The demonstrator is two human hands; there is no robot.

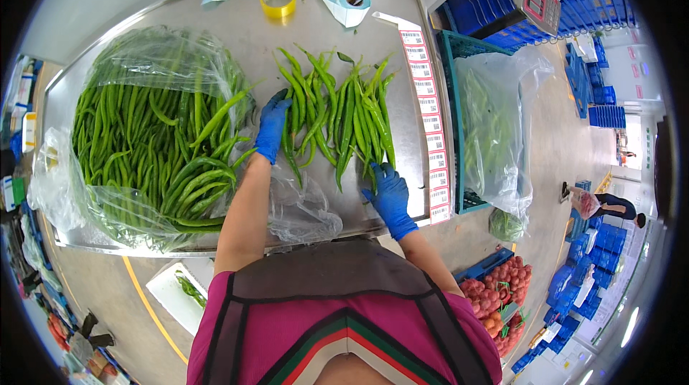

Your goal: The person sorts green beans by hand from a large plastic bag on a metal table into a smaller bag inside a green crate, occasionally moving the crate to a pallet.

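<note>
Long green chili peppers (344, 110) lie in a loose, mostly upright row on a stainless steel table (247, 24). My left hand (273, 125), in a blue glove, rests against the row's left side, fingers at the outermost peppers. At the row's lower right end, my right hand (391, 199), gloved in blue too, touches the pepper tips with its fingers spread. To the left, a large clear plastic bag (172, 62) lies open, packed with more green peppers (145, 137). A crumpled clear plastic bag (307, 213) lies between my forearms.
Yellow tape (278, 2), a label roll (352, 3) with a pen, and a strip of printed labels (428, 116) are on the table. Beyond its right edge are a green crate (449, 89) with bagged greens and a digital scale (535, 3). Another person (613, 206) bends far right.
</note>
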